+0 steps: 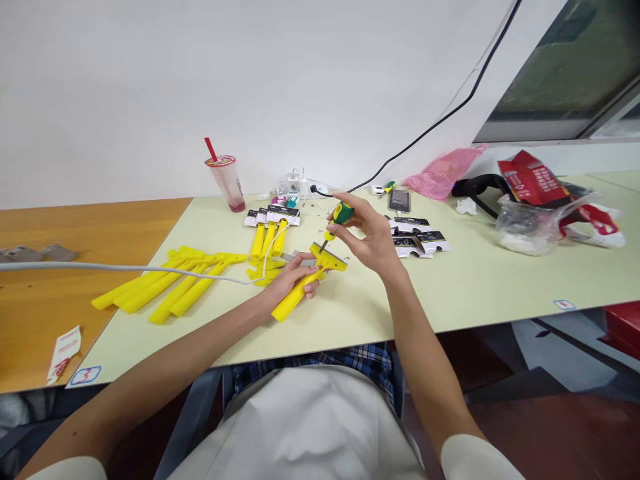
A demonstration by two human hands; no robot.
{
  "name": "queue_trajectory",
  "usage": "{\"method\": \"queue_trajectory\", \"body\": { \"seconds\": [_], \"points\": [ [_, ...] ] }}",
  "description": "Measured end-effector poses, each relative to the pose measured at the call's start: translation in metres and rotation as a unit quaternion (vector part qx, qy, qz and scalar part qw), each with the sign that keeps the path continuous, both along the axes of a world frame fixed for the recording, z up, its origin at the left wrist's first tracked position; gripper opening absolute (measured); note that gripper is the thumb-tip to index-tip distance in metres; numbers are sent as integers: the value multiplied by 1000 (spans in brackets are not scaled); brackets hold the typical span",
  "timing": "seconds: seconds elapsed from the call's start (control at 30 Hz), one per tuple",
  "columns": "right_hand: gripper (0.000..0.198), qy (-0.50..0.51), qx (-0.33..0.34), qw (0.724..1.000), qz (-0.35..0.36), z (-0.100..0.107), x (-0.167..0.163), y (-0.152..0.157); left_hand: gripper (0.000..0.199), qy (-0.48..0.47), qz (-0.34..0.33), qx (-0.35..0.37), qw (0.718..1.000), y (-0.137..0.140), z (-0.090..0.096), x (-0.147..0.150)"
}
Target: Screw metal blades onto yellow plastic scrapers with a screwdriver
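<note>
My left hand (pixel 293 277) is closed around a yellow scraper (pixel 295 297), just below its wide head, with the handle pointing toward me. My right hand (pixel 367 233) grips a screwdriver (pixel 342 215) by its green and yellow handle. The screwdriver's tip meets the scraper's head, where a screw is too small to make out. Behind my left hand lie loose yellow scraper heads (pixel 267 272) and some grey metal strips. To the left, several yellow scraper handles (pixel 185 283) rest in a fanned pile. Beyond them are three yellow scrapers (pixel 270 239) with black and white cards.
A cup with a red straw (pixel 227 181) stands near the wall. Black and white cards (pixel 419 238), a phone (pixel 400 200), a pink bag (pixel 443 175) and plastic packaging (pixel 533 223) lie to the right. A white cable (pixel 150 268) crosses the left side above the handles.
</note>
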State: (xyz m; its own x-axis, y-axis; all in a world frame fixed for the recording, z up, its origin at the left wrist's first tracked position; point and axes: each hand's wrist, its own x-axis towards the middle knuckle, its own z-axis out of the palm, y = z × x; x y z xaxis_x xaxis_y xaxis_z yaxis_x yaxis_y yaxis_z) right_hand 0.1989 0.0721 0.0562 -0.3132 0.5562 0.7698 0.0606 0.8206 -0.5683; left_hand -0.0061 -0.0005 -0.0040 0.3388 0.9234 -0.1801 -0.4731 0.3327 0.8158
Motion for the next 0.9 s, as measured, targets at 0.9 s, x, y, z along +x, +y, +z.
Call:
{"method": "queue_trajectory", "body": {
  "seconds": [0.9],
  "points": [
    [57,-11,-20,1000,12,0,0,-2,57,-15,11,-8,1000,1,-1,-1]
  ]
}}
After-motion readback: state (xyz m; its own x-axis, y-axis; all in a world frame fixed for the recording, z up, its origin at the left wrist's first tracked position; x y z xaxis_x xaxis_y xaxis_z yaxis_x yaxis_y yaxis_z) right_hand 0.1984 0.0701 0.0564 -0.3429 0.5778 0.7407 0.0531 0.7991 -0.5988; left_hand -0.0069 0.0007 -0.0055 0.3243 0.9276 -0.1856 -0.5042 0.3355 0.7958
